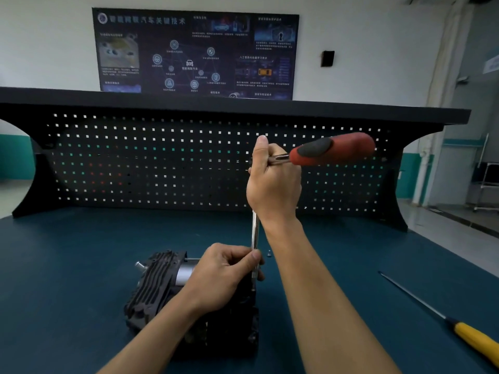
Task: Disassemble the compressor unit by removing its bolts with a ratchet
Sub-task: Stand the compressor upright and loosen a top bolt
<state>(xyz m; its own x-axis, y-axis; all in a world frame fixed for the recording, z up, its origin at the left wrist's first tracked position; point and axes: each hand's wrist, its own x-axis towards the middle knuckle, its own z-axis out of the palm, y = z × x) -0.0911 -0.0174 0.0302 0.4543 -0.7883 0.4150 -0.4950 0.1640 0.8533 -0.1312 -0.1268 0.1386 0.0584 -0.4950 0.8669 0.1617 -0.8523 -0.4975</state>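
Nearest, at the right edge of the dark blue-green counter [67, 265], lies a screwdriver [469, 338] with a yellow handle, its thin shaft pointing away to the left. At centre, the black ribbed compressor unit [151, 287] stands on the counter, a silver cylindrical part showing between its finned housing and the left hand [224, 276]. That hand's grip is clenched round the lower end of a chrome extension bar [254, 230], thumb and fingers curled on it just above the unit's right side. The bar rises upright from there. A small dark bolt [269, 253] sits on the counter just beside the bar, to its right. Higher up, the right hand [272, 184] has its grip wrapped round the head end of the ratchet [334, 148], thumb pointing up, while the red and black handle juts out to the right. Behind stands a black pegboard [162, 163] with square holes, topped by a dark shelf [216, 103]. On the wall beyond hangs a dark poster [197, 54] with icons linked round a small car; its writing looks mirrored and too blurred to read. A small black box [327, 58] is fixed to the wall on its right.
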